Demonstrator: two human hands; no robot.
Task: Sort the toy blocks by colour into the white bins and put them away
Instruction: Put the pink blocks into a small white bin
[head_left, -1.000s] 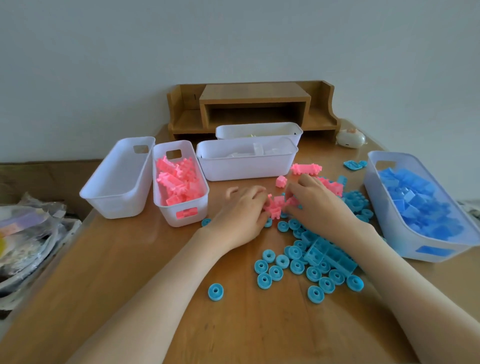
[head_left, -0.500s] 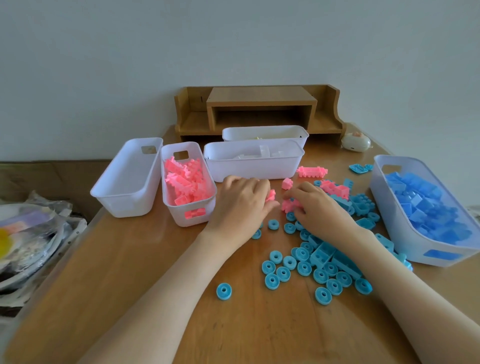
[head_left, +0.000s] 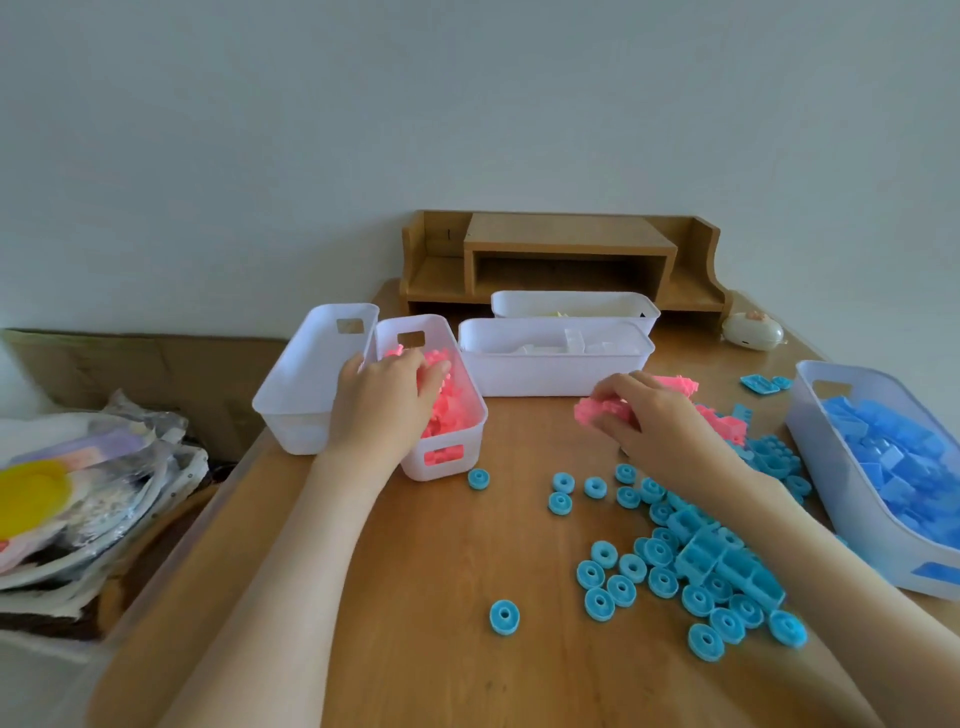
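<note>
While left hand (head_left: 382, 402) rests flat in bin (head_left: 457, 470), right hand (head_left: 652, 415) grips pink blocks (head_left: 597, 410).

Left hand (head_left: 384, 402) over bin (head_left: 415, 467), right hand (head_left: 654, 415) gripping blocks (head_left: 597, 410)

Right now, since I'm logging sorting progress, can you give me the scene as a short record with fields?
Left hand: over the pink bin, fingers on its blocks; grip hidden
Right hand: grips a pink clump
Blue bin: far right, holds blue blocks
Loose on table: blue rings, loose pink blocks
Leftmost bin: no blocks visible inside
</note>
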